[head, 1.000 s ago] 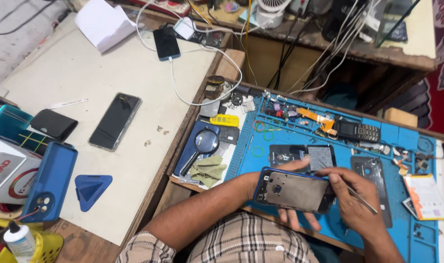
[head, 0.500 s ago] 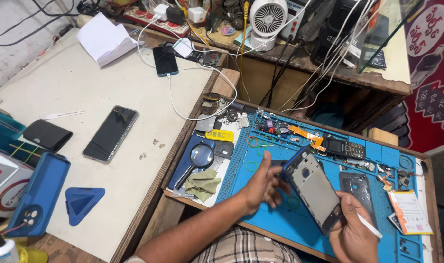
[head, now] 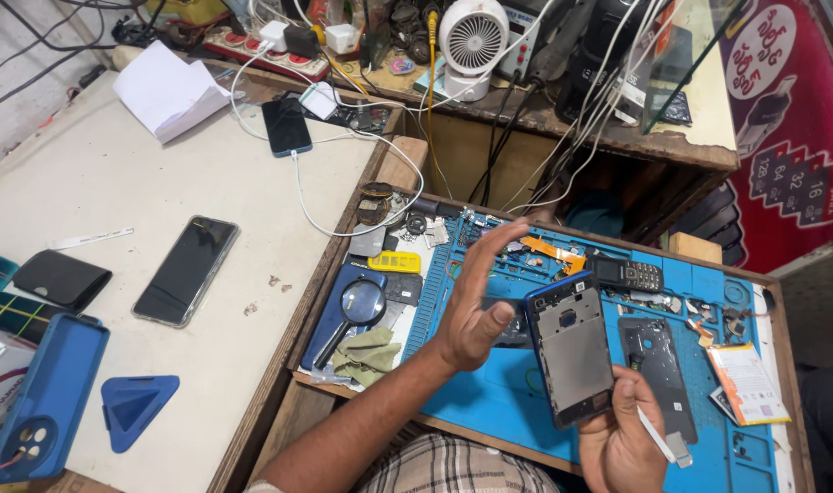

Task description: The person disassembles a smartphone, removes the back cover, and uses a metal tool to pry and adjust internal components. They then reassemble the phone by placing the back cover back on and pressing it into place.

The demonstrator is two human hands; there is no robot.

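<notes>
Phone frame | blue-edged, opened, grey inside, upright | right hand grips it | left hand spread, empty

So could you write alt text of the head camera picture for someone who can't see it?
Over a cluttered blue repair mat, the right hand holds up an opened phone frame along with a thin white tool, while the left hand hovers open beside it. A magnifying glass lies to the left.

Red poster far right; dark phone screen left.
</notes>
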